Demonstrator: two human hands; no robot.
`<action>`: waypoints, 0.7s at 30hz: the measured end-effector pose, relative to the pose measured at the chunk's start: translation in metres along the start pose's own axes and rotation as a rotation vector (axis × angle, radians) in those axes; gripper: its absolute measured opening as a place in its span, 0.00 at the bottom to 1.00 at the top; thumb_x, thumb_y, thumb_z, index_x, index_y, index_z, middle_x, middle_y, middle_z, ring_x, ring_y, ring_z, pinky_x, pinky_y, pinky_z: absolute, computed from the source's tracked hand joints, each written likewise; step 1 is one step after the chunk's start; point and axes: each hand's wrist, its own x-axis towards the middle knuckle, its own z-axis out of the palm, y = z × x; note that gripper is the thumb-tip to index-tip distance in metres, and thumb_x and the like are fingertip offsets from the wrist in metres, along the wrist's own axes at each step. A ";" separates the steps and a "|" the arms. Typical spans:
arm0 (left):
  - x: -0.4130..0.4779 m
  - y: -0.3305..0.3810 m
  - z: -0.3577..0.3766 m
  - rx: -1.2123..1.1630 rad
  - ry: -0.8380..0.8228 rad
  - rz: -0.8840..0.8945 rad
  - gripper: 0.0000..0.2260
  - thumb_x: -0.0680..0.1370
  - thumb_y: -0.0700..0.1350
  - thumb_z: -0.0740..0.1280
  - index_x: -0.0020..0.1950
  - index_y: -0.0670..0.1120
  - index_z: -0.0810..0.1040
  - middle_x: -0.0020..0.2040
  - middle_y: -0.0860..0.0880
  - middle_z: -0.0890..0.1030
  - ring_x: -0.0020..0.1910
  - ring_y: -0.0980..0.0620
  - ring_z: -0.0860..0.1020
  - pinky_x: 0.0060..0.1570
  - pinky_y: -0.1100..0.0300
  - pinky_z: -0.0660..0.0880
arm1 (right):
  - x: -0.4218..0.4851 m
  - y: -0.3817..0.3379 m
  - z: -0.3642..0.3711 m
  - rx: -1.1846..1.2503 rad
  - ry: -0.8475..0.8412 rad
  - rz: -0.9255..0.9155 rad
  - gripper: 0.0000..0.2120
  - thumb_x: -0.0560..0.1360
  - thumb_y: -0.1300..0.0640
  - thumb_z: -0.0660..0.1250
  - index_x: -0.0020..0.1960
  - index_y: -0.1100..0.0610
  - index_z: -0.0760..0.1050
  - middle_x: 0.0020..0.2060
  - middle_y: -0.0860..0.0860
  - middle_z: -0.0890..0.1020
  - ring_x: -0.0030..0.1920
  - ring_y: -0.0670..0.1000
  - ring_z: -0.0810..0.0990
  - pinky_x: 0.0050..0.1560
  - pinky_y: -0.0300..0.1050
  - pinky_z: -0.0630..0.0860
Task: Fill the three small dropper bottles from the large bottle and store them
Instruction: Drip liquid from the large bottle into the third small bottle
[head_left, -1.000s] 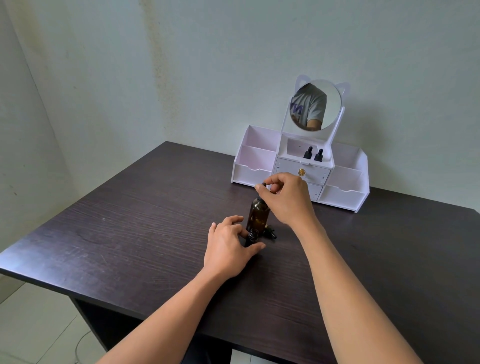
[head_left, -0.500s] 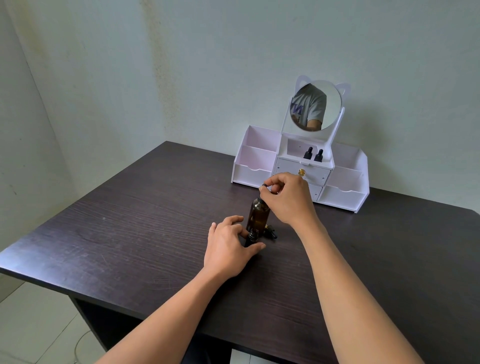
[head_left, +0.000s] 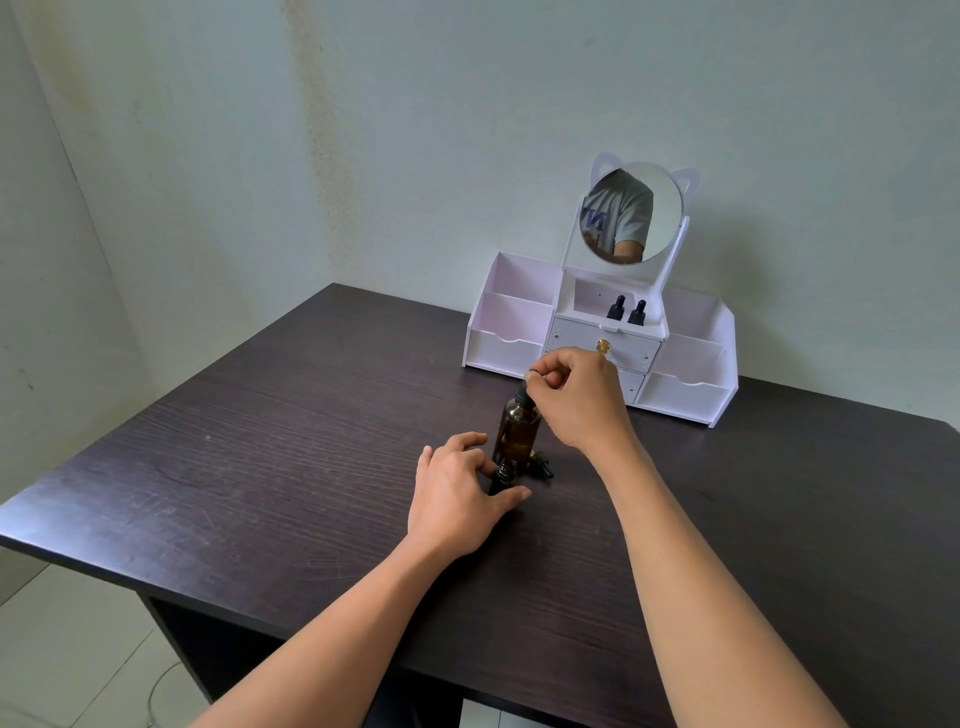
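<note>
A large amber bottle stands upright at the middle of the dark table. My right hand pinches its black dropper cap at the neck. Just in front of it, my left hand holds a small dark dropper bottle upright on the table, its mouth uncapped. A small black dropper cap lies on the table right of the bottles. Two small capped dropper bottles stand in the top middle compartment of the white organiser.
The white organiser has open side bins, two front drawers with a gold knob and a round cat-eared mirror. It stands at the table's far edge against the wall. The table's near edge runs below my forearms.
My right hand has shifted slightly at the large bottle's cap, fingers turning. The left hand and the small bottle stay where they were.
</note>
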 end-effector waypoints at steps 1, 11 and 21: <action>0.000 0.000 0.000 -0.001 0.002 0.000 0.15 0.69 0.64 0.74 0.44 0.54 0.79 0.72 0.57 0.70 0.71 0.55 0.66 0.77 0.46 0.52 | 0.001 0.000 0.000 -0.011 -0.006 -0.001 0.03 0.76 0.59 0.71 0.43 0.54 0.81 0.31 0.45 0.77 0.32 0.42 0.75 0.39 0.39 0.73; 0.000 0.000 0.000 0.004 -0.011 -0.005 0.15 0.70 0.64 0.74 0.45 0.54 0.81 0.72 0.56 0.70 0.72 0.55 0.65 0.77 0.45 0.53 | 0.001 0.001 -0.002 0.005 0.002 -0.007 0.08 0.74 0.54 0.74 0.51 0.55 0.80 0.34 0.45 0.76 0.33 0.42 0.75 0.38 0.34 0.71; 0.000 -0.002 0.001 0.004 0.002 -0.007 0.17 0.69 0.64 0.74 0.47 0.53 0.82 0.72 0.57 0.70 0.71 0.55 0.66 0.77 0.45 0.53 | 0.001 0.000 0.000 0.003 -0.008 -0.025 0.04 0.74 0.54 0.73 0.47 0.53 0.80 0.33 0.46 0.76 0.33 0.43 0.75 0.38 0.38 0.73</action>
